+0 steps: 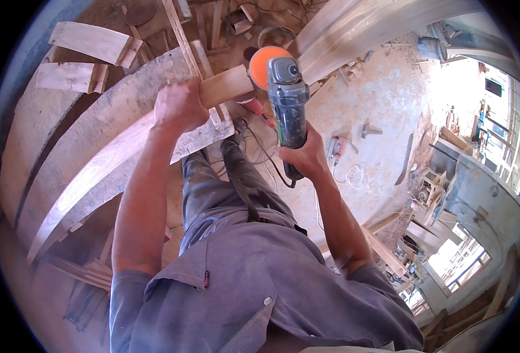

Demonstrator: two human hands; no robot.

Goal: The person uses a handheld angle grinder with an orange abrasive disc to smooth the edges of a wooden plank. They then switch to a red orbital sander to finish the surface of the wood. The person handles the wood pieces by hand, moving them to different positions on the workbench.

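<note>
wood block sits clamped in your left hand, fingers curled tight around its near end so the far end sticks out to the right. that free end touches the orange sanding disc of the angle grinder. your right hand is wrapped closed around the grinder's dark body near its tail, with the tool's grey head pointing away from you and the disc facing left toward the block. the block is pale, smooth-sided and squared, light tan with faint grain. both are held up in front of you, above your knees. a black cord trails down from the grinder past your leg. to your left lie big curved timber pieces; below on the right is a dusty concrete floor with scattered tools.
</note>
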